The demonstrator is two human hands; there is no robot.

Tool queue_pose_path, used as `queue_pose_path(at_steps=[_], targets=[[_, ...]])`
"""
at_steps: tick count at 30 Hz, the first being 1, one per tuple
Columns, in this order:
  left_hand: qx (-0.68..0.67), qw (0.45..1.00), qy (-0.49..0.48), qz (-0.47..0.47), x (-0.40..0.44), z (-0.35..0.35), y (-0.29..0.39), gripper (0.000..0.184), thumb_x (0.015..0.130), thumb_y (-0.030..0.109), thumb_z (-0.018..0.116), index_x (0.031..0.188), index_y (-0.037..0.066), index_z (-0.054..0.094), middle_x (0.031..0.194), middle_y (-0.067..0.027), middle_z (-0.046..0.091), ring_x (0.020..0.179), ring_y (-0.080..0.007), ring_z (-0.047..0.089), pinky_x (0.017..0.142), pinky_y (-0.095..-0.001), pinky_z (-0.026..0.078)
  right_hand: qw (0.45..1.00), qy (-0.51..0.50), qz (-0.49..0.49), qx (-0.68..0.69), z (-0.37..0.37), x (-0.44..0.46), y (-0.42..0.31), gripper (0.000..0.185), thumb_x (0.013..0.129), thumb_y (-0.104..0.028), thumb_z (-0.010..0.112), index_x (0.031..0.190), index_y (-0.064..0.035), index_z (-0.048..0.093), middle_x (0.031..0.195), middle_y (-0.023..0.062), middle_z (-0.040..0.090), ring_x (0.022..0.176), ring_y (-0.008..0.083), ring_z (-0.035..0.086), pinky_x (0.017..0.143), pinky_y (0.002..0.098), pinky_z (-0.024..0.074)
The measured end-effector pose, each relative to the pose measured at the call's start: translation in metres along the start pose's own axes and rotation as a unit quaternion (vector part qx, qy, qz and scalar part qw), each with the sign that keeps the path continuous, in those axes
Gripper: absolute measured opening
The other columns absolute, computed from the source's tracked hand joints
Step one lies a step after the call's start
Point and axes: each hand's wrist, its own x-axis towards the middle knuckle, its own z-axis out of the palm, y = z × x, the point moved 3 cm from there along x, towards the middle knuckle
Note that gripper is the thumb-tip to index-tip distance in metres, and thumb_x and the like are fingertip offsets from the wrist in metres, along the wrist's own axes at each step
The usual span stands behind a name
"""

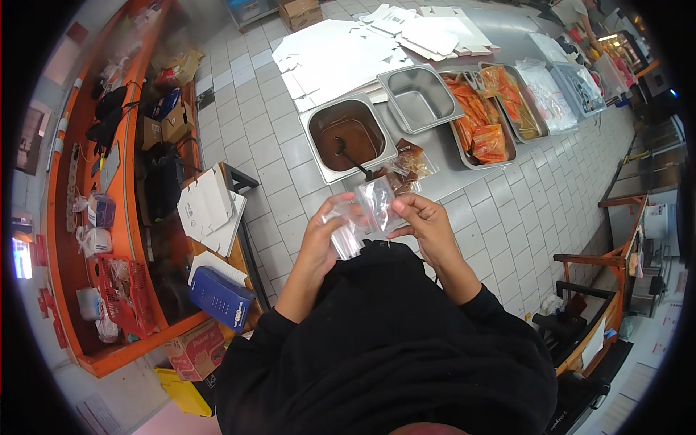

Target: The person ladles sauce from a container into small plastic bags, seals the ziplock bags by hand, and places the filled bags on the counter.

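Observation:
My left hand [323,230] is closed around several clear plastic bags [348,235] in front of my body. With thumb and fingers, my right hand [424,221] pinches the edge of one clear bag [377,203], which looks empty. Just beyond my hands is a metal tub of brown sauce [346,134] with a black-handled ladle [355,158] in it. Small bags of brown sauce [409,161] lie on the metal table right of the tub.
An empty metal pan [419,98], trays of orange-red packets [487,134], and flat white cardboard [326,58] occupy the table. Orange shelving [109,355] stands at left, near a blue box [221,297]. A person [573,14] is at the far upper right.

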Motion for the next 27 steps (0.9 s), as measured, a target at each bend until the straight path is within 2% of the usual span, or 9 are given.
queue_pose_path(at_steps=[3, 4, 8, 10, 16, 20, 23, 25, 27], targets=[[-0.19, 0.967, -0.167, 0.025, 0.01, -0.012, -0.001, 0.013, 0.093, 0.007, 0.05, 0.105, 0.004, 0.054, 0.079, -0.0022, 0.051, 0.064, -0.0086, 0.05, 0.062, -0.0261, 0.047, 1.0, 0.001, -0.003, 0.013, -0.004, 0.0, -0.001, 0.02, 0.098, -0.019, 0.058, 0.099, -0.0002, 0.065, 0.091, 0.0042, 0.064, 0.08, 0.0102, 0.064, 0.064, 0.0294, 0.0608], [-0.156, 0.98, -0.124, -0.008, 0.01, -0.019, -0.004, 0.014, 0.097, 0.018, 0.048, 0.091, 0.006, 0.051, 0.072, 0.0007, 0.04, 0.057, -0.0065, 0.037, 0.05, -0.0222, 0.036, 1.0, -0.008, -0.001, 0.023, -0.003, 0.0, 0.0, 0.021, 0.099, -0.02, 0.056, 0.101, -0.0001, 0.064, 0.092, 0.0043, 0.064, 0.081, 0.0105, 0.064, 0.064, 0.03, 0.0609], [-0.22, 0.946, -0.228, -0.074, 0.01, -0.015, -0.004, 0.025, 0.098, 0.024, 0.056, 0.083, 0.007, 0.047, 0.077, -0.0017, 0.046, 0.058, -0.0065, 0.041, 0.042, -0.0209, 0.032, 0.999, -0.032, -0.008, 0.033, -0.002, 0.0, 0.001, 0.023, 0.1, -0.021, 0.053, 0.104, -0.0004, 0.062, 0.095, 0.005, 0.064, 0.081, 0.0111, 0.065, 0.063, 0.0303, 0.0609], [0.006, 0.986, -0.148, -0.072, 0.004, -0.013, -0.004, 0.035, 0.095, 0.026, 0.063, 0.074, 0.009, 0.04, 0.085, -0.0051, 0.053, 0.058, -0.0067, 0.046, 0.038, -0.0187, 0.027, 0.995, -0.071, 0.01, 0.071, 0.002, -0.002, 0.0, 0.023, 0.1, -0.022, 0.054, 0.105, -0.0007, 0.062, 0.096, 0.0038, 0.063, 0.081, 0.0109, 0.064, 0.064, 0.0293, 0.0606], [0.037, 0.987, -0.156, -0.021, -0.008, 0.015, 0.02, 0.016, 0.09, 0.016, 0.07, 0.091, 0.003, 0.059, 0.074, -0.0056, 0.06, 0.051, -0.0053, 0.05, 0.036, -0.0166, 0.03, 0.993, -0.101, 0.005, 0.059, 0.001, -0.001, -0.003, 0.022, 0.101, -0.022, 0.052, 0.104, -0.002, 0.061, 0.098, 0.004, 0.062, 0.085, 0.0112, 0.064, 0.064, 0.0298, 0.0603], [0.135, 0.979, -0.142, -0.056, -0.007, 0.012, 0.021, 0.023, 0.086, 0.015, 0.074, 0.101, 0.001, 0.063, 0.066, -0.0015, 0.059, 0.051, -0.0031, 0.05, 0.038, -0.0161, 0.032, 0.991, -0.126, 0.019, 0.041, 0.002, 0.003, -0.001, 0.022, 0.1, -0.022, 0.053, 0.106, -0.0015, 0.061, 0.1, 0.0029, 0.062, 0.09, 0.0115, 0.062, 0.063, 0.0293, 0.0608], [0.28, 0.957, -0.08, 0.011, -0.006, 0.014, 0.026, 0.025, 0.084, 0.018, 0.077, 0.098, 0.003, 0.063, 0.068, 0.0008, 0.061, 0.05, -0.0027, 0.05, 0.038, -0.0172, 0.033, 0.982, 0.017, -0.119, -0.144, 0.005, 0.004, -0.014, 0.018, 0.096, -0.015, 0.059, 0.106, 0.0003, 0.059, 0.103, 0.0075, 0.063, 0.087, 0.0162, 0.063, 0.07, 0.0302, 0.0588], [0.419, 0.902, -0.001, 0.107, -0.007, 0.013, 0.032, 0.022, 0.082, 0.019, 0.078, 0.093, 0.005, 0.065, 0.071, 0.0007, 0.062, 0.05, -0.0031, 0.051, 0.039, -0.0197, 0.035, 0.832, 0.124, -0.361, -0.402, 0.008, -0.006, -0.03, 0.022, 0.087, -0.013, 0.071, 0.103, -0.0011, 0.062, 0.098, 0.0086, 0.064, 0.095, 0.0219, 0.061, 0.072, 0.0317, 0.0535], [0.43, 0.883, 0.003, 0.188, -0.008, 0.016, 0.03, 0.02, 0.083, 0.019, 0.078, 0.092, 0.006, 0.065, 0.073, 0.0008, 0.063, 0.05, -0.0035, 0.052, 0.039, -0.0206, 0.037, 0.837, 0.099, -0.35, -0.408, 0.026, -0.013, -0.041, 0.025, 0.081, -0.012, 0.076, 0.1, -0.0025, 0.063, 0.094, 0.0104, 0.065, 0.09, 0.0251, 0.062, 0.075, 0.0328, 0.0498]])
